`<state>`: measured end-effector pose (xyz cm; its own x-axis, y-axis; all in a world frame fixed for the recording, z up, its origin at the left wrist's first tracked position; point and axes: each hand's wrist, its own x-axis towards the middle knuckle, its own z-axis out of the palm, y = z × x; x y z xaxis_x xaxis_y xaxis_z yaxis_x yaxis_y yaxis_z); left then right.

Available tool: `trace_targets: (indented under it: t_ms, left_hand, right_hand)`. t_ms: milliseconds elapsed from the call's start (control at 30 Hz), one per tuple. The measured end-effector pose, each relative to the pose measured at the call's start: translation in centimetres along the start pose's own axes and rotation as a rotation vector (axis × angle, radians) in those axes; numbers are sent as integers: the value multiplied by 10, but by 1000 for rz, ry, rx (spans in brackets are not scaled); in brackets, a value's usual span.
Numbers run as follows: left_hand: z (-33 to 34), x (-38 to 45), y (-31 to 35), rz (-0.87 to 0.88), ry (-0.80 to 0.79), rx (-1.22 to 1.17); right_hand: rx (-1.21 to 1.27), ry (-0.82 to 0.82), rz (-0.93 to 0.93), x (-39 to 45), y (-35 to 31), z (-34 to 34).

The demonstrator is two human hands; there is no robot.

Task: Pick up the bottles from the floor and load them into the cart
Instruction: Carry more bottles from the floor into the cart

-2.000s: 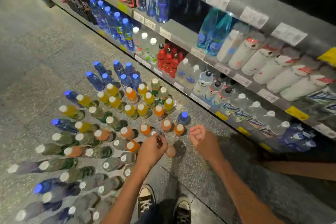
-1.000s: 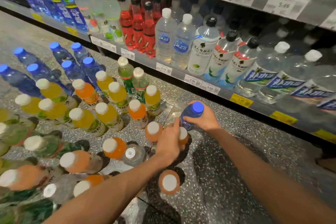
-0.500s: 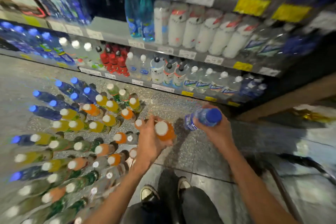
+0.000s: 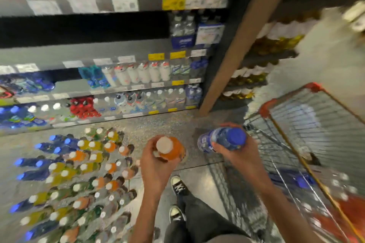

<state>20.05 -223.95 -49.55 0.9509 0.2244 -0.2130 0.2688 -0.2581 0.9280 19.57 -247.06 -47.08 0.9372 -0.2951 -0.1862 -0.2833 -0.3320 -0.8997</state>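
Observation:
My left hand (image 4: 156, 165) grips an orange bottle (image 4: 170, 149) with a white cap, held upright above the floor. My right hand (image 4: 237, 154) grips a blue-capped bottle (image 4: 223, 140) lying sideways, right at the near left edge of the wire cart (image 4: 308, 128). The cart has red corners and stands at the right, with several bottles lying in its bottom. Several rows of bottles (image 4: 79, 173), orange, yellow, green and blue, stand on the floor at the left.
Store shelving (image 4: 118, 85) full of drinks runs along the back. A tan upright post (image 4: 237, 45) divides it from further shelves at the right. My feet in dark sneakers (image 4: 177, 185) stand between the floor bottles and the cart.
Both hands took a bottle from the floor and rose. The view has swung right, and the cart has come into sight beside my right hand.

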Motion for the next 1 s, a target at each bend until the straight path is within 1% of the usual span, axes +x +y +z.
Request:
trace_targets:
  t_ms: [100,233,333,433,567,700,867,933,1000]
  left_hand:
    - [14,-26,17,75,-111,9]
    - [39,-61,50,128,-198,-38]
    - [62,-83,70,172,-307,-74]
    - [87,-102,90,241,-413,-88]
    - [126,-120,106,247,-530,-92]
    - [172,-131,122,253,-604,-86]
    - [242,-137,141,221,-634,-50]
    - [273,-142,151,253,-638,-34]
    - [305,-144,159,310,-641,-11]
  right_hand:
    - [-27,85,-40,-36,-10,-41]
    - [14,229,8,-77,-8,-90]
    - [21,332,18,-106,-6,-125]
    - [10,421,29,-129,4,-163]
    - [-3,582,71,-149,25,-217]
    - [-8,709,73,-147,49,-276]
    - [43,851,119,-124,96,-350]
    - [39,870,157,-110,121,-375]
    - [-16,832,170,-93,147,-398]
